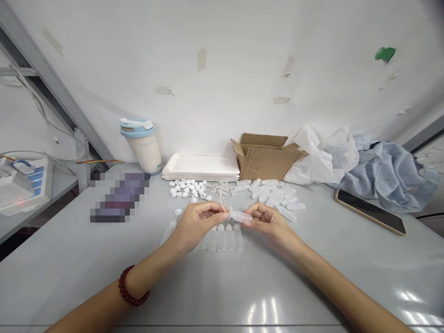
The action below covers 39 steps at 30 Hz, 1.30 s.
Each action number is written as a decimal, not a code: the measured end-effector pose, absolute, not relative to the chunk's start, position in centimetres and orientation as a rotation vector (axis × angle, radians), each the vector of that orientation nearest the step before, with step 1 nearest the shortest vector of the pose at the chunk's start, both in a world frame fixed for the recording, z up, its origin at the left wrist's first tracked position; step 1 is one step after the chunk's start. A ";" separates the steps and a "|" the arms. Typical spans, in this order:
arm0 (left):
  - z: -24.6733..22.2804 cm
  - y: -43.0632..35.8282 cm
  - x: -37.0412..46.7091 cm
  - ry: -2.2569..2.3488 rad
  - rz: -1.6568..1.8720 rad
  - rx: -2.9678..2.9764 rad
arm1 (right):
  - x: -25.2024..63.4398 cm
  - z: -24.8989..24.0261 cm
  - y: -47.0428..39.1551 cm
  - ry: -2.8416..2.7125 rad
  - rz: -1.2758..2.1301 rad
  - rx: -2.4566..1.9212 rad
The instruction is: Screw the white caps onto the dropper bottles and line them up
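Between my two hands a small translucent bottle (242,216) lies sideways above the table. My left hand (203,222) is closed in a pinch at its neck, where a thin white cord shows. The bottle's base end is pinched by my right hand (265,220). Below them stretches a row of similar bottles (221,238), with cords at their necks. White caps (187,188) sit in a loose pile behind my left hand, beside a bundle of white cords (222,188). More translucent bottles (277,193) are heaped behind my right hand.
Along the wall stand a cup with a blue lid (147,150), a stack of white sheets (204,167), an open cardboard box (270,162) and a white plastic bag (315,157). Blue cloth (395,173) and a phone (369,212) lie at the right, a blurred purple object (121,198) at the left.
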State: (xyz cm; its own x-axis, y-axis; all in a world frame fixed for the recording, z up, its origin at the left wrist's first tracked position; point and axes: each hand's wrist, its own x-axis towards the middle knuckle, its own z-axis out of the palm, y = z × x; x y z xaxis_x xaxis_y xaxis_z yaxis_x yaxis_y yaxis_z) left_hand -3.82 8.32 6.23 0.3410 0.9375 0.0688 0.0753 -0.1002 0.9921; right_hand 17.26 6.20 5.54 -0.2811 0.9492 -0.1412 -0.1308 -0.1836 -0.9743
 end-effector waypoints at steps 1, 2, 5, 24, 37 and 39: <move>6.3 8.3 -3.8 0.968 0.955 1.486 | 17.3 5.5 6.2 -1.200 1.601 -1.060; 6.3 8.3 -3.8 0.966 0.943 1.494 | 17.3 5.5 6.2 -1.199 1.599 -1.054; 6.7 8.2 -3.7 0.950 0.919 1.523 | 17.5 5.4 6.3 -1.202 1.598 -1.056; 6.7 7.6 -3.6 0.985 0.867 1.631 | 17.2 5.2 5.7 -1.450 1.513 -1.124; 6.6 7.5 -3.3 0.940 0.762 1.732 | 16.2 5.6 4.2 -1.624 1.445 -1.115; 6.4 7.4 -3.3 0.979 0.749 1.768 | 16.2 5.7 4.2 -1.684 1.354 -1.156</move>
State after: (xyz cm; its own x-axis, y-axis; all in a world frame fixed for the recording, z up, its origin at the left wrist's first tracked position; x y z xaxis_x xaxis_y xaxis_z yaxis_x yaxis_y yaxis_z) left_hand -3.28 7.39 6.44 0.4924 0.8681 0.0633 0.2889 -0.2316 0.9289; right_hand 16.25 4.18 5.72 -0.3766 0.9261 -0.0237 0.2218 0.0654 -0.9729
